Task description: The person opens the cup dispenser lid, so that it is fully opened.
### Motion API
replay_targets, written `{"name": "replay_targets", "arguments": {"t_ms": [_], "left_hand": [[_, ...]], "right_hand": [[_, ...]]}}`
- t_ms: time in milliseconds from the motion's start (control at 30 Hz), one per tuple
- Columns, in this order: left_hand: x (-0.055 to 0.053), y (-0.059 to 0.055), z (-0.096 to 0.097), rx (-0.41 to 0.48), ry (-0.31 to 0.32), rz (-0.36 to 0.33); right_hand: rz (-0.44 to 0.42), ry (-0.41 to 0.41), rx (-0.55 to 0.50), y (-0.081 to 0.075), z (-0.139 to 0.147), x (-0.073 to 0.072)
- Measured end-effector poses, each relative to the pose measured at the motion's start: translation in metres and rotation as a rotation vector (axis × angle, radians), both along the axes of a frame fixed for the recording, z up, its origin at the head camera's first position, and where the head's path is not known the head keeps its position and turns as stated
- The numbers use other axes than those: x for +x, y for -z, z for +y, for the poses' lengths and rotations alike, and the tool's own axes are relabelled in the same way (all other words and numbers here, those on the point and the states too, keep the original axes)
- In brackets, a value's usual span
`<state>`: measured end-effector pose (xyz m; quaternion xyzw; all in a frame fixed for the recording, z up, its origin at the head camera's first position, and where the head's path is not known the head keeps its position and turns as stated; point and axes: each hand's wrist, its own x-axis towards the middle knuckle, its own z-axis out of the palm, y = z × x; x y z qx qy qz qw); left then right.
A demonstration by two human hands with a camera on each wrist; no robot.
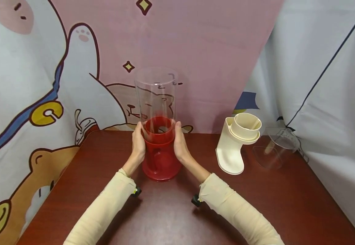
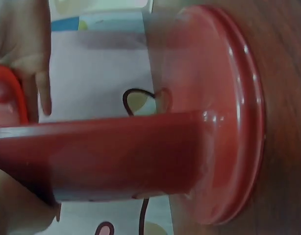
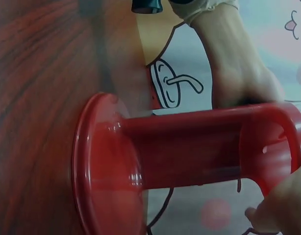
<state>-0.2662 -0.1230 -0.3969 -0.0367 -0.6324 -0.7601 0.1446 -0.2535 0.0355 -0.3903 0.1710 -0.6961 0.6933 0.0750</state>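
Head view has our red base standing upright on the table, afaict, w/ the clear tube rising out the top. Our left hand grips the base at 10 o'clock & our right hand at 2, fingers curled around the sides; can't tell how far they reach behind, b/c the base hides the tips. Main worry imo: the tube's tall, so if it's only sitting loose, any tilt from uneven pressure could tip it out toward 12. Can't tell if it's fully seated btw. A lazy grip could slip too, since the base looks glossy. Then there's 3 o'clock: the cream spout piece is near enough that swinging our right forearm wide could knock it, & past it the see-through part is v. easy to miss against the white cloth, so we'd prob bump it w/o even noticing.
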Motion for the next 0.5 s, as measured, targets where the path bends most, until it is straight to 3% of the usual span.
{"name": "replay_targets", "arguments": {"t_ms": [200, 300, 500], "left_hand": [[0.01, 0.003, 0.013, 0.033, -0.104, 0.071], [0.018, 0.004, 0.017, 0.06, -0.119, 0.084], [0.048, 0.008, 0.023, 0.075, -0.102, 0.058]], "right_hand": [[0.045, 0.135, -0.014, 0.008, -0.004, 0.009], [0.056, 0.147, 0.005, 0.011, -0.003, 0.016], [0.069, 0.096, -0.007, 0.014, 0.006, 0.039]]}}
